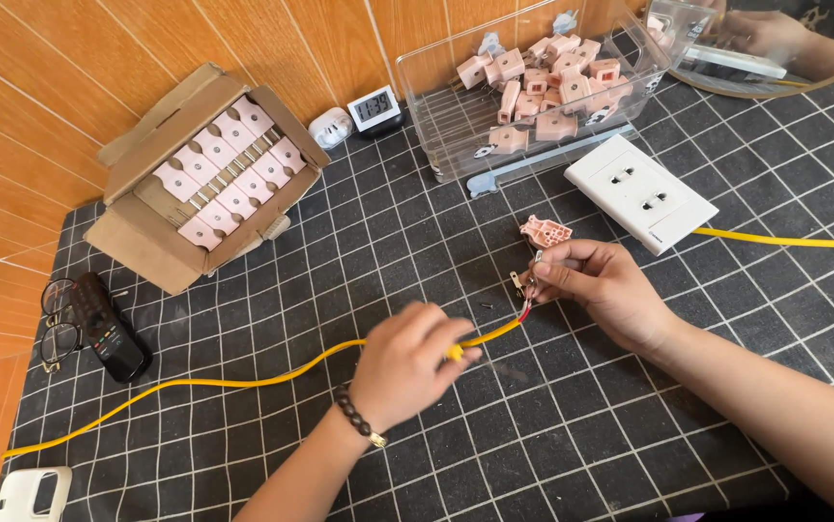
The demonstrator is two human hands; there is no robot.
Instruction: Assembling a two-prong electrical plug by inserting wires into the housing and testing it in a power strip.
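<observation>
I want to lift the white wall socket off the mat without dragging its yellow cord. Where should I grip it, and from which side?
Best guess: pinch the white socket plate across its two long edges, coming from above. It lies flat, face up on the grid mat, with both long sides free. Its yellow cord leaves the near right corner, so stay toward the far end by the clear bin.

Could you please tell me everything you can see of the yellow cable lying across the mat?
The yellow cable is thin, round and looks plastic-sheathed. It runs from the mat's lower left edge in a gentle curve toward the centre. The left hand pinches it near its stripped end, where red and pale inner wires show, and the right hand holds those wires with small metal prongs.
</observation>
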